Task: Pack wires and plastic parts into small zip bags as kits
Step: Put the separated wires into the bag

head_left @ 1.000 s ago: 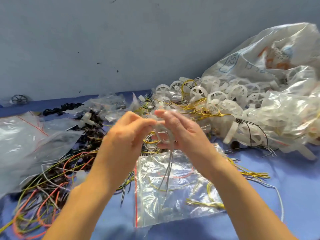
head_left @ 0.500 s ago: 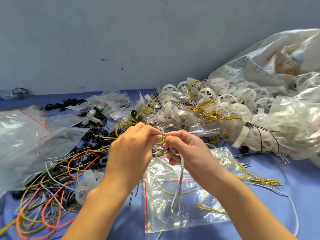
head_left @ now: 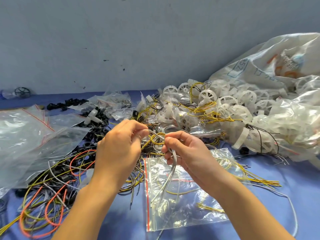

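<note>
Now | left hand (head_left: 119, 148) pinching grey wires (head_left: 173, 164) | right hand (head_left: 187, 153) gripping same wires | zip bag (head_left: 183, 213) at 6 o'clock on table (head_left: 304, 184)

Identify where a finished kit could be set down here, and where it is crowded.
Bare blue cloth lies front right, between the yellow wires and the white wheel heap; a narrower strip runs between left forearm and zip bag. The wire tangle at left is crowded.

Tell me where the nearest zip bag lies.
Head view, lower centre: the zip bag lies on the blue table, below the right hand and its grey wires.
</note>
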A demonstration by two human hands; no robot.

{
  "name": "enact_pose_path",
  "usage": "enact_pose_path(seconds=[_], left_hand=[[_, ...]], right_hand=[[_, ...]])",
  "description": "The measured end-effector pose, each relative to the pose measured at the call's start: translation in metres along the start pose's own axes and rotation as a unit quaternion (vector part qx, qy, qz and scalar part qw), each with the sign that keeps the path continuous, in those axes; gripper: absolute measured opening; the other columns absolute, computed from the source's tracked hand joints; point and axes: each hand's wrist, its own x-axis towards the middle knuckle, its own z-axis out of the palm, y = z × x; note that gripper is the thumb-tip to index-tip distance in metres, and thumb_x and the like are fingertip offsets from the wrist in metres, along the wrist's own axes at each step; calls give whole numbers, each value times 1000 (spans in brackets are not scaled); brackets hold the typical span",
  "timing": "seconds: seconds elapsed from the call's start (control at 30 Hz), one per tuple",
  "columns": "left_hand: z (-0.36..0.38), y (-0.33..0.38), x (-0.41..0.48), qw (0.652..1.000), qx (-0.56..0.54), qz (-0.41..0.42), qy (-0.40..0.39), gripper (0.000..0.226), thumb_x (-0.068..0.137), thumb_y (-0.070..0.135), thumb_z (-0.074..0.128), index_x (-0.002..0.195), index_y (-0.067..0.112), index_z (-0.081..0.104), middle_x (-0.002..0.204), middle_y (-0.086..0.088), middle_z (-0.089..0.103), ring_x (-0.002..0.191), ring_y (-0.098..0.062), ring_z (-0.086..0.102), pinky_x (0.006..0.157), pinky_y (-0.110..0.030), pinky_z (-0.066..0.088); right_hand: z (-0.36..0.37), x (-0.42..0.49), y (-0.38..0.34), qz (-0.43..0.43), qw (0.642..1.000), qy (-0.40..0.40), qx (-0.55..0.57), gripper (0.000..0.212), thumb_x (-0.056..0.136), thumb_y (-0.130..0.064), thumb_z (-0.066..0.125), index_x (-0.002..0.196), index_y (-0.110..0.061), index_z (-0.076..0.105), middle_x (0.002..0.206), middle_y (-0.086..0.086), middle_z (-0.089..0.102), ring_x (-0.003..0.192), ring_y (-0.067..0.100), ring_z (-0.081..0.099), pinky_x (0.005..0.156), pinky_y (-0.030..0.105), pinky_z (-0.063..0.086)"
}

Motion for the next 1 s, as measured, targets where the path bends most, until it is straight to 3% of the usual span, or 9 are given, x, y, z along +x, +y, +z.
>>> enact_pose_path(seconds=[0.13,0.23,0.3,0.43,0.53,0.6,0.83,0.9,1.0], left_hand=[[1,0,0,998,-53,-26,-30,1,90,33,67,91,34,68,84,19,66,75,-5,61,69,-37,51],[3,-1,1,992,-78,-44,-84,5,92,33,65,89,32,70,83,20,68,78,0,61,67,-20,45],[5,1,-1,989,-57,-24,-137,10,94,34,60,96,30,69,92,19,68,88,3,59,75,-19,44],[10,12,-9,973,3,98,-211,40,97,49,48,131,30,57,126,15,59,123,-6,44,107,-33,35],[16,20,-17,955,-22,111,-274,72,88,69,43,149,32,33,132,15,51,128,-6,40,109,-32,33],[23,21,-23,953,-25,102,-284,84,84,72,47,152,29,22,128,15,49,123,-7,44,107,-30,36],[26,11,-24,957,-81,85,-264,44,93,36,61,132,45,43,82,15,59,72,-5,55,73,-34,49],[22,7,-23,953,-92,80,-276,35,95,35,59,130,40,52,77,18,60,68,-5,53,71,-30,47],[19,4,-24,954,-98,70,-275,18,98,34,54,108,23,64,78,10,59,67,-13,53,68,-36,47]], right_hand=[[-7,-1,2,3,1000,-17,8,15,87,-16,66,100,-9,65,85,14,73,68,18,66,64,24,54],[-13,-2,0,-2,1000,-19,5,25,78,-19,70,100,-8,66,89,17,74,72,21,69,69,26,56],[-17,-2,0,-14,1000,-1,-16,22,80,-17,69,100,-8,66,88,16,74,73,20,69,69,25,56],[-22,-2,-1,-48,994,12,-94,12,88,-8,66,101,-8,68,87,13,76,76,16,70,71,25,57],[-20,-4,-3,-74,991,7,-113,12,90,-7,66,101,-9,70,85,11,75,78,16,70,72,25,57],[-19,-5,-4,-80,990,12,-117,11,91,-9,66,101,-10,71,84,12,75,77,17,70,75,27,58],[-21,-6,-10,-64,992,22,-102,14,88,-13,68,101,-11,70,89,19,74,78,21,70,77,33,60],[-25,-7,-14,-62,992,21,-106,16,87,-16,68,102,-13,70,89,16,75,81,21,71,76,32,60],[-30,-8,-17,-57,990,19,-126,19,88,-17,66,106,-13,69,91,11,76,84,19,72,76,28,59]])
